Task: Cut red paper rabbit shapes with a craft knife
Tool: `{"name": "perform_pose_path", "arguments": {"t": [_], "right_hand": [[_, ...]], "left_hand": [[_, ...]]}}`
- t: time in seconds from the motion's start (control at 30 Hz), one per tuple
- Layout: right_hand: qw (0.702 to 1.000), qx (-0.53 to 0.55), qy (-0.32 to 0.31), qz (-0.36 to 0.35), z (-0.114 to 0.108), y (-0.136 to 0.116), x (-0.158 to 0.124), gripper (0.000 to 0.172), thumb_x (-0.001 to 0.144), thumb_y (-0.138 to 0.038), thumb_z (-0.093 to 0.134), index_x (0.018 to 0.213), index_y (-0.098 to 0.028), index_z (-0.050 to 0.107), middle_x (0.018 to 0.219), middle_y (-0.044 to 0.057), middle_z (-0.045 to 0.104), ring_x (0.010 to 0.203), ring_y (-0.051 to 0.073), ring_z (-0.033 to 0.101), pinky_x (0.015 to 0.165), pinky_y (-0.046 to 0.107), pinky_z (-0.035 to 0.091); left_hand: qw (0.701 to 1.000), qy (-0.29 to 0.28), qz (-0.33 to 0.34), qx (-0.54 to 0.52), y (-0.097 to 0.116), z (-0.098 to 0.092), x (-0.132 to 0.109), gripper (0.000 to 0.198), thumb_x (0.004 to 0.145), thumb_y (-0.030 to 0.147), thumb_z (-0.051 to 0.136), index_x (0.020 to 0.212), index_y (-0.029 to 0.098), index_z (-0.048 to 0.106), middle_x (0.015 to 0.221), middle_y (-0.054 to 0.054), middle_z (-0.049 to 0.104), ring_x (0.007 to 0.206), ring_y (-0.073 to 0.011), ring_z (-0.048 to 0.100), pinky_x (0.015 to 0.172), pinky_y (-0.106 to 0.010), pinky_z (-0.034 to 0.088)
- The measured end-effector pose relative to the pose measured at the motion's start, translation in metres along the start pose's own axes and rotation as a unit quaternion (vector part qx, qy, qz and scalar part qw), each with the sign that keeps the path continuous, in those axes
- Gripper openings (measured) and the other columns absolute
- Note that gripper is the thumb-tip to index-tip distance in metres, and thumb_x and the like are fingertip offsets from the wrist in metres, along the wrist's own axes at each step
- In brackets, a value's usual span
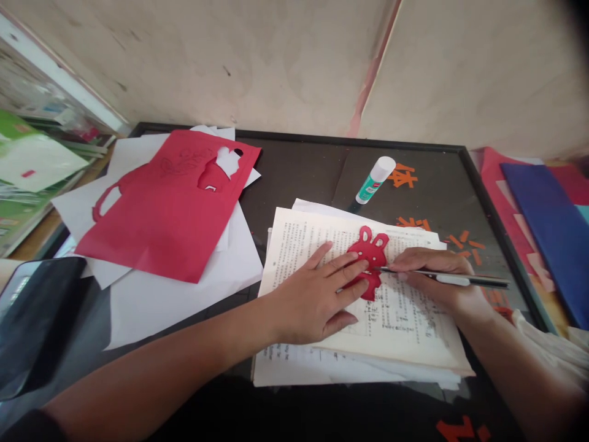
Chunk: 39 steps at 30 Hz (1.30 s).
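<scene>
A red paper rabbit cutout [374,253] with two long ears lies on an open page of a printed book [304,245]. Across its left side my left hand [317,294] is laid flat, fingers spread, pressing the paper against the page. My right hand [432,276] grips a slim craft knife [453,279] with a grey and black handle. Its tip touches the rabbit's right edge, near the middle of the figure. More sheets lie beneath the book. Part of the rabbit is hidden under my left fingers.
A glue stick [376,179] stands behind the book. To the left, red paper [170,215] with cut holes lies over white sheets [184,313]. A dark phone-like object [46,331] is at the left edge. Orange cut characters [404,177] and a blue folder-like sheet [543,227] are at the right.
</scene>
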State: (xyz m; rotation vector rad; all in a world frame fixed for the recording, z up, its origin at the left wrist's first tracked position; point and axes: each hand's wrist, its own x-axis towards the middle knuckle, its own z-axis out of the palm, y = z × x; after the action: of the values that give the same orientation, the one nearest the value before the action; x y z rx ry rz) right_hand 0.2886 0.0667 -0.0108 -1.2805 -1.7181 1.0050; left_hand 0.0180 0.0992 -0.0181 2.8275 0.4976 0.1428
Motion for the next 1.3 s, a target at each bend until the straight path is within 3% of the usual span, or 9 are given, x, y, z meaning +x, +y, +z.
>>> {"name": "perform_pose_path", "arguments": {"t": [0.47,0.87,1.03,1.13,1.2,1.23,1.3], "right_hand": [[0.998,-0.011,-0.051,-0.022,-0.003,0.008,-0.002,0.024,0.085,-0.014,0.07,0.1,-0.033,0.077,0.096,0.0,0.076,0.086,0.018,0.071,0.076,0.03,0.055],[0.999,-0.005,-0.044,-0.014,-0.004,0.006,-0.002,0.023,0.084,-0.009,0.069,0.093,-0.029,0.078,0.091,0.001,0.076,0.084,0.016,0.071,0.074,0.028,0.054],[0.991,0.066,0.099,0.062,0.002,0.013,-0.004,0.014,0.083,-0.026,0.074,0.095,-0.032,0.078,0.09,0.001,0.076,0.08,0.018,0.069,0.072,0.03,0.055],[0.985,0.046,0.148,0.074,0.012,0.016,-0.002,0.017,0.087,-0.032,0.069,0.103,-0.032,0.076,0.084,0.0,0.075,0.064,0.015,0.063,0.064,0.031,0.052],[0.981,0.001,0.187,0.056,0.018,0.016,0.001,0.015,0.09,-0.034,0.065,0.1,-0.031,0.075,0.079,0.0,0.072,0.058,0.014,0.058,0.06,0.031,0.049],[0.977,-0.021,0.207,0.046,0.02,0.016,0.002,0.014,0.091,-0.035,0.064,0.097,-0.029,0.075,0.077,0.0,0.071,0.059,0.014,0.059,0.061,0.031,0.049],[0.968,-0.06,0.241,0.034,0.021,0.016,0.005,0.014,0.091,-0.037,0.062,0.093,-0.028,0.073,0.08,0.001,0.071,0.067,0.016,0.063,0.067,0.032,0.05]], "left_hand": [[1.0,0.001,-0.002,-0.016,0.0,0.002,0.0,0.054,0.104,0.045,0.035,0.148,0.015,0.035,0.16,-0.011,0.026,0.15,-0.0275,0.015,0.121,-0.055,0.002],[0.999,0.021,0.001,-0.026,0.0,0.005,0.0,0.053,0.103,0.045,0.037,0.146,0.014,0.037,0.158,-0.013,0.029,0.149,-0.0295,0.019,0.12,-0.056,0.004],[0.998,0.064,0.011,-0.018,0.002,0.006,-0.002,0.049,0.099,0.042,0.048,0.14,0.014,0.044,0.154,-0.021,0.034,0.145,-0.0337,0.028,0.118,-0.057,0.016],[0.986,0.164,0.004,-0.024,0.003,-0.002,-0.003,0.047,0.098,0.044,0.05,0.133,0.013,0.049,0.143,-0.022,0.046,0.137,-0.0342,0.039,0.113,-0.056,0.029],[0.972,0.227,-0.049,-0.032,0.004,-0.012,-0.001,0.04,0.1,0.04,0.047,0.128,0.012,0.052,0.13,-0.019,0.055,0.123,-0.0311,0.051,0.105,-0.053,0.04],[0.968,0.229,-0.091,-0.038,0.005,-0.017,0.002,0.034,0.1,0.036,0.046,0.123,0.012,0.055,0.122,-0.017,0.059,0.114,-0.0294,0.055,0.099,-0.05,0.044],[0.967,0.177,-0.177,-0.055,0.006,-0.027,0.012,0.025,0.098,0.031,0.049,0.113,0.013,0.06,0.109,-0.013,0.061,0.1,-0.0281,0.057,0.09,-0.047,0.046]]}}
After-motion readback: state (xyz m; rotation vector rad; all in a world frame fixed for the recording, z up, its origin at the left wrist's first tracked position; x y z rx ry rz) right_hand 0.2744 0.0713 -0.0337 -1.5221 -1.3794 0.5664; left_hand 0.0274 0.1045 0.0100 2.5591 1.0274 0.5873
